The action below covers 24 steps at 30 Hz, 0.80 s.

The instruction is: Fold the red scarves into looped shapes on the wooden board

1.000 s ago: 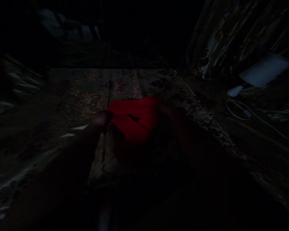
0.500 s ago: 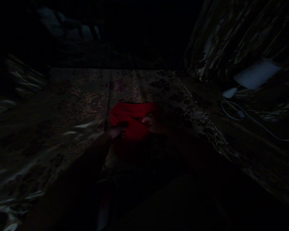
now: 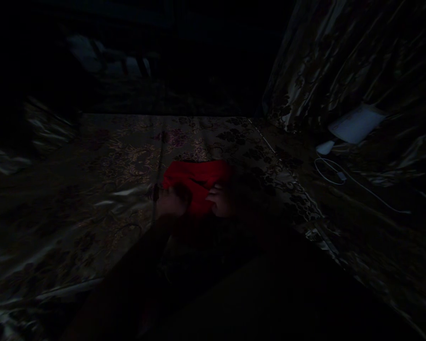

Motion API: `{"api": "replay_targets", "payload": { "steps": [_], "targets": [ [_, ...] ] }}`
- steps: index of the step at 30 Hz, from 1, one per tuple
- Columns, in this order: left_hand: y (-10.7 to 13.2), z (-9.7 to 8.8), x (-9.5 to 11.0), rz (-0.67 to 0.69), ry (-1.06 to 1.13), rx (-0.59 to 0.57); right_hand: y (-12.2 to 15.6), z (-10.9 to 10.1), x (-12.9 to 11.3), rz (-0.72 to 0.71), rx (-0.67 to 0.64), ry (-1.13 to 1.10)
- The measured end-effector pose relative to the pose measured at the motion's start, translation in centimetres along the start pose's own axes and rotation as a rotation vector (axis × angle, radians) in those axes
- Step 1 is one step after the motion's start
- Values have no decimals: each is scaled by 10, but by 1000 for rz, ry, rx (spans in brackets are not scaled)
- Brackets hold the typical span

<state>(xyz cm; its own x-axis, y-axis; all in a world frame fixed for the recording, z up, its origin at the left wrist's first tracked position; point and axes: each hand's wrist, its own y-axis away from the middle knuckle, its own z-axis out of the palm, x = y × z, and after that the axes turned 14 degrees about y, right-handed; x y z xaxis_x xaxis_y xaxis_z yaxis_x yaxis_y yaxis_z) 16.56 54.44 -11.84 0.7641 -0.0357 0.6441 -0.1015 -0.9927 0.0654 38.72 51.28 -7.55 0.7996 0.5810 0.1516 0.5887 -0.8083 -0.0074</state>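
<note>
The scene is very dark. A folded red cloth [image 3: 199, 182] lies on a shiny bedspread [image 3: 110, 156] with a flower pattern. My left hand [image 3: 168, 204] rests at the cloth's near left edge, fingers curled on it. At the cloth's near right edge is my right hand [image 3: 219, 201], its fingers also bent onto the fabric. Both forearms reach in from below and are almost lost in shadow.
To the right hangs patterned fabric [image 3: 326, 61]. A white flat object [image 3: 357, 124], a small white plug [image 3: 324, 148] and a looped white cable [image 3: 335, 173] lie at the right. Pale shapes [image 3: 106, 59] show dimly at the far back.
The red cloth has become smaller and more compact. My left hand moved right and nearer along its edge, and my right hand came onto the cloth from the right.
</note>
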Motion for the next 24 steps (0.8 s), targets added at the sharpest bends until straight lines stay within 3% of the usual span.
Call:
{"api": "replay_targets", "payload": {
  "steps": [3,5,8,11,15,18,24],
  "targets": [
    [-4,-9,8,198,-184,121,-1,14,-13,60,68,-47],
    [-17,-16,7,260,-278,96,-2,23,-20,-17,15,-86],
    [-41,-22,-10,192,-338,-9,2,34,-20,-127,-59,-142],
    [-51,-14,-38,66,-325,-147,11,39,-12,-122,-99,-216],
    [-44,1,-63,116,-342,-92,21,45,-4,-107,-184,-300],
    [-42,4,-62,150,-345,-63,17,48,-3,-103,-242,-355],
    [-47,5,-46,50,-367,-108,0,45,-5,-10,-300,-483]
  ]
}}
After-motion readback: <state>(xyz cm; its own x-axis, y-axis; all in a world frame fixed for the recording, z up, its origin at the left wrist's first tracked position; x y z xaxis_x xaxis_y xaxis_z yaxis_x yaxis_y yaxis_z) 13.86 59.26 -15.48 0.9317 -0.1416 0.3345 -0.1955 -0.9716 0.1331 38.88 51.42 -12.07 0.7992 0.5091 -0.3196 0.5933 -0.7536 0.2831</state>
